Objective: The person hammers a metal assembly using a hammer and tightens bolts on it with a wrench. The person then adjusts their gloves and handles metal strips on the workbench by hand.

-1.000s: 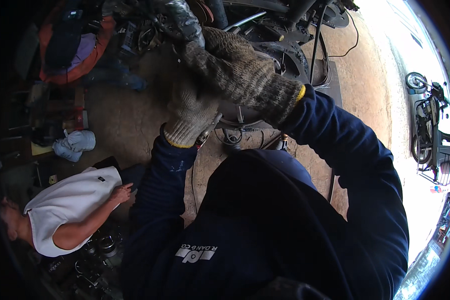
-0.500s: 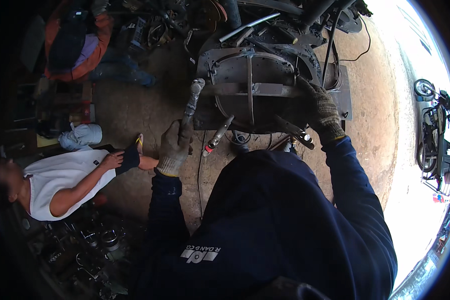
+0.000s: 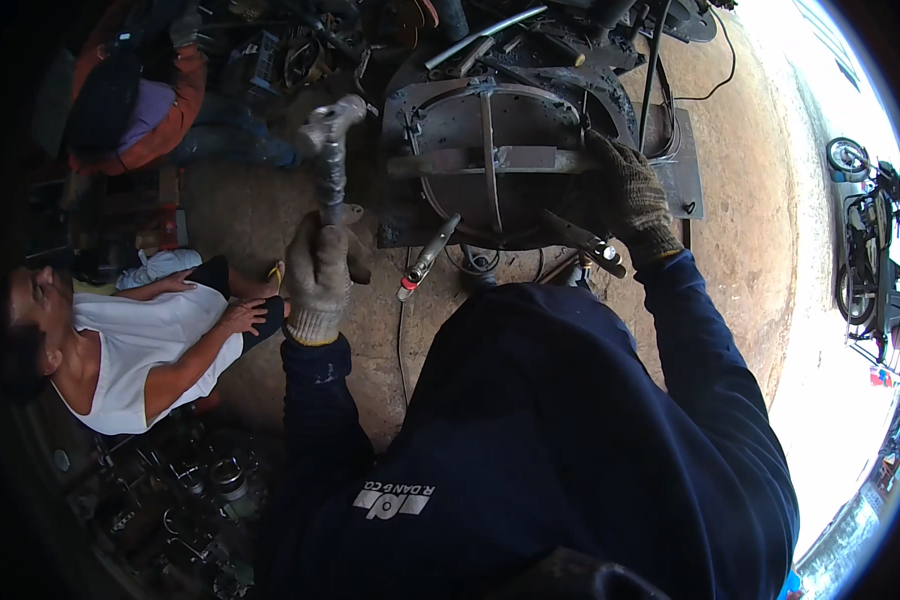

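Observation:
My left hand (image 3: 320, 278), in a knitted work glove, is closed around the handle of a hammer (image 3: 334, 160). The hammer is held up, left of the metalwork, with its head away from me. My right hand (image 3: 634, 200), also gloved, is closed over the right end of a flat metal bar (image 3: 450, 161); its fingertips are partly hidden. The bar lies across a round metal frame (image 3: 489, 200) on a dark steel plate (image 3: 398, 120). Locking pliers (image 3: 428, 258) sit at the near edge, and another clamp-like tool (image 3: 585, 240) is beside my right wrist.
A person in white (image 3: 140, 350) sits at the left; another in orange (image 3: 135, 110) is at the far left. A metal tube (image 3: 485, 37) and scrap lie beyond the plate. Machine parts (image 3: 195, 490) fill the lower left. A cable (image 3: 727, 70) and motorcycle (image 3: 860, 240) are at the right.
My left hand has lifted the hammer up and to the left, away from the metalwork. My right hand stays at the bar's end. The seated person has shifted posture and turned their head.

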### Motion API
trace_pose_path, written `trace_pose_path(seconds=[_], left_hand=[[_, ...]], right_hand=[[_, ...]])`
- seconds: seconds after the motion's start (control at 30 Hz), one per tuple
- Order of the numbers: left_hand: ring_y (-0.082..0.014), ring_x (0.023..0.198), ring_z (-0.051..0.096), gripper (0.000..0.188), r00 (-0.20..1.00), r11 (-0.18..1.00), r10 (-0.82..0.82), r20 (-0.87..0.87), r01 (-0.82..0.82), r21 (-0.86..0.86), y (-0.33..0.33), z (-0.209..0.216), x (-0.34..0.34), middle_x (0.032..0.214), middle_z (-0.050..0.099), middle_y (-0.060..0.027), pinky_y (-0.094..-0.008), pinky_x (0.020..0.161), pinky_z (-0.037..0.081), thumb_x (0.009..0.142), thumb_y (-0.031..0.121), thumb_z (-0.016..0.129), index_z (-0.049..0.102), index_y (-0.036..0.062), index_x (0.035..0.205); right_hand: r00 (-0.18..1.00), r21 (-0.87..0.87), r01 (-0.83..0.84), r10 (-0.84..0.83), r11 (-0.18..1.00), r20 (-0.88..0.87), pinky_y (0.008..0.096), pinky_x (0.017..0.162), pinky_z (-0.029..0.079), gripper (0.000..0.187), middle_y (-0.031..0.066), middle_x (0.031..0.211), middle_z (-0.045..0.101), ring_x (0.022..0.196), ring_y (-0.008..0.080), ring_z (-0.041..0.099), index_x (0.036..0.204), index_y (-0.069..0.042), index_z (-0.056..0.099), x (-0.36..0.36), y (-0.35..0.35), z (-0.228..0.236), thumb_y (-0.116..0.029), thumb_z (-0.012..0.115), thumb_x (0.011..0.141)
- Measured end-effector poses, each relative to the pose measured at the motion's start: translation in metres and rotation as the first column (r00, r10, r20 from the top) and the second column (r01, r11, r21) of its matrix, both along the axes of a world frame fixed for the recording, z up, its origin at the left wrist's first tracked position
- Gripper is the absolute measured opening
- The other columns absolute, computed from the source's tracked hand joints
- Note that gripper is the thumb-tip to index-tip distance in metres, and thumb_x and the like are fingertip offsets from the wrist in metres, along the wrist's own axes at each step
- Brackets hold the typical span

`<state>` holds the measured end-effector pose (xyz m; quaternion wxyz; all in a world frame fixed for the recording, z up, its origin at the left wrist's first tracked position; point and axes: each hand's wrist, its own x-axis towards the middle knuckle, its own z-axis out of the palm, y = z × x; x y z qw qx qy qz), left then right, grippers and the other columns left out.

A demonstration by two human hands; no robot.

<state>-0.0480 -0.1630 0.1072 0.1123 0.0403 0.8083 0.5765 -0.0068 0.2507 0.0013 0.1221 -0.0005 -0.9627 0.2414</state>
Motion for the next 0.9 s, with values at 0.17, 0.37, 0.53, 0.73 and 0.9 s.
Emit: trace_pose_path(seconds=[0.17, 0.37, 0.53, 0.73, 0.9], left_hand=[[-0.0078, 0.056, 0.058, 0.041, 0.966, 0.996, -0.011, -0.259, -0.012, -0.086, -0.003, -0.029, 0.005, 0.068, 0.059, -0.0004, -0.0258, 0.047, 0.043, 0.102, 0.044, 0.056, 0.066, 0.0037, 0.102], [-0.0083, 0.061, 0.059, 0.033, 0.989, 0.950, -0.014, -0.149, -0.033, -0.311, -0.023, -0.035, -0.017, 0.071, 0.062, -0.0003, -0.0268, 0.050, 0.042, 0.104, 0.034, 0.055, 0.067, 0.0034, 0.103], [-0.0125, 0.062, 0.060, 0.032, 0.982, 0.986, 0.091, -0.168, -0.065, 0.155, -0.001, 0.013, -0.009, 0.076, 0.063, -0.0041, -0.0272, 0.052, 0.044, 0.104, 0.032, 0.054, 0.067, 0.0027, 0.101], [-0.0123, 0.045, 0.055, 0.035, 0.983, 0.917, -0.095, -0.154, 0.027, -0.398, -0.009, -0.058, -0.008, 0.065, 0.058, -0.0004, -0.0282, 0.044, 0.044, 0.104, 0.038, 0.055, 0.065, 0.0045, 0.100], [-0.0093, 0.044, 0.052, 0.040, 0.981, 0.989, -0.043, -0.190, 0.015, -0.145, 0.005, 0.000, -0.009, 0.064, 0.056, 0.0009, -0.0248, 0.043, 0.041, 0.102, 0.042, 0.057, 0.064, 0.0030, 0.101]], right_hand=[[1.000, -0.011, 0.010, -0.009, 1.000, 0.029, 0.0451, 0.108, 0.044, 0.055, 0.0172, 0.133, 0.062, 0.125, 0.0368, 0.056, 0.140, -0.010, 0.056, 0.002, -0.003, 0.008, -0.021, 0.068, 0.087], [0.999, -0.024, -0.016, 0.016, 1.000, 0.027, 0.0459, 0.107, 0.044, 0.056, 0.0178, 0.133, 0.062, 0.125, 0.0369, 0.056, 0.140, -0.008, 0.055, 0.004, -0.001, 0.013, -0.021, 0.069, 0.087], [0.997, -0.031, -0.007, 0.010, 0.999, 0.073, 0.0458, 0.107, 0.044, 0.057, 0.0180, 0.133, 0.062, 0.125, 0.0372, 0.056, 0.140, -0.009, 0.056, -0.001, 0.003, 0.001, -0.022, 0.069, 0.086], [0.998, -0.029, -0.006, 0.008, 1.000, 0.063, 0.0461, 0.106, 0.045, 0.057, 0.0183, 0.133, 0.062, 0.126, 0.0373, 0.056, 0.139, -0.010, 0.057, -0.001, -0.004, 0.007, -0.023, 0.071, 0.086], [0.997, -0.050, -0.008, 0.012, 0.999, 0.076, 0.0470, 0.106, 0.045, 0.054, 0.0161, 0.130, 0.063, 0.123, 0.0370, 0.058, 0.137, -0.013, 0.058, 0.000, 0.004, 0.002, -0.030, 0.068, 0.088]])
